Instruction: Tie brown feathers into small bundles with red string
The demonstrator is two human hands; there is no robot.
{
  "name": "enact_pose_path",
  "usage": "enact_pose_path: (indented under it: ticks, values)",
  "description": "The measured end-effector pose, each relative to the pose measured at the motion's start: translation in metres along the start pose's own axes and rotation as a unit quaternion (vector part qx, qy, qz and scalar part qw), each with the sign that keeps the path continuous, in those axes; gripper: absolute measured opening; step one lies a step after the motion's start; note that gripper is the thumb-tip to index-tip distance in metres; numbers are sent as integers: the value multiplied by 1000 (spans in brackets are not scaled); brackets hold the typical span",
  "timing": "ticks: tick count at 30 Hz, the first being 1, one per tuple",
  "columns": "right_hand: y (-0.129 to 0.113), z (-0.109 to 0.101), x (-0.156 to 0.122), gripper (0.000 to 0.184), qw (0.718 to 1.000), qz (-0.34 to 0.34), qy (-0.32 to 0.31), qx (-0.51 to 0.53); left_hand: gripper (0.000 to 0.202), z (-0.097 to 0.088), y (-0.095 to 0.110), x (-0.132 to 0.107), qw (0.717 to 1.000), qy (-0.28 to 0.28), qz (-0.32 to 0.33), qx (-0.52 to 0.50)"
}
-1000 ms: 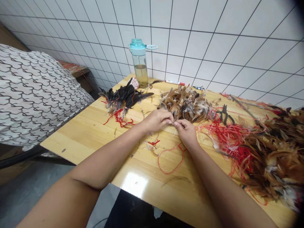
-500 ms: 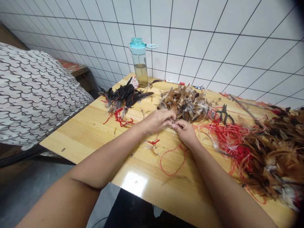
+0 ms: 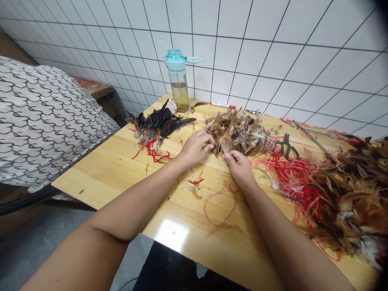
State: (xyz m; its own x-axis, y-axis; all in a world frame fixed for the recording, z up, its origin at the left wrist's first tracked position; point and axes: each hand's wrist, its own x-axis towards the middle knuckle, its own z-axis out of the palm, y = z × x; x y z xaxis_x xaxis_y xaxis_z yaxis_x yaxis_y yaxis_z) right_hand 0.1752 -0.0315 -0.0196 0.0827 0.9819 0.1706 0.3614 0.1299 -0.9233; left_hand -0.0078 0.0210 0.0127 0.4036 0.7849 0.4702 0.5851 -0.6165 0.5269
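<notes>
My left hand (image 3: 197, 146) is closed at the left edge of a pile of brown feathers (image 3: 242, 131); what its fingertips pinch, if anything, is hidden. Just to the right, my right hand (image 3: 240, 166) pinches a brown feather (image 3: 226, 143) between thumb and forefinger, and a thin pale strand dangles below the fingertips. The feather overlaps the pile behind it, so its outline is hard to separate. Between my forearms a loop of red string (image 3: 220, 223) lies on the wooden table (image 3: 112, 173), with a short red scrap (image 3: 196, 182) and stray feathers near it.
Black feathers (image 3: 162, 121) with red string lie at the back left, before a water bottle (image 3: 180, 87). A red-and-white marker (image 3: 222, 105) rests by the tiled wall. Rightward are pliers (image 3: 286, 147), tangled red string (image 3: 291, 173) and a large brown feather heap (image 3: 354, 198).
My hands, which met at the fingertips, have moved apart. The left one has shifted slightly left and away from me; the right one has stayed nearly in place.
</notes>
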Motion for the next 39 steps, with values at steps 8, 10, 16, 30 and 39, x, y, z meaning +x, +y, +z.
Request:
enact_pose_path:
  ticks: [8, 10, 16, 30, 39]
  values:
    - [-7, -2, -3, 29, 996, 23, 82, 32, 26, 11, -24, -3, 994, -31, 54, 85]
    - [-8, -2, -3, 29, 996, 23, 86, 31, 28, 13, -26, -3, 993, -22, 54, 106]
    - [-11, 1, -5, 26, 997, 19, 73, 16, 32, 17, -26, -2, 985, -68, 101, 119]
    - [-6, 1, -5, 26, 998, -12, 52, -41, 10, 8, -18, 1, 988, -7, -95, 118]
    - [-6, 2, -5, 25, 997, -16, 52, -45, 6, 9, -16, -3, 977, -78, -79, 180]
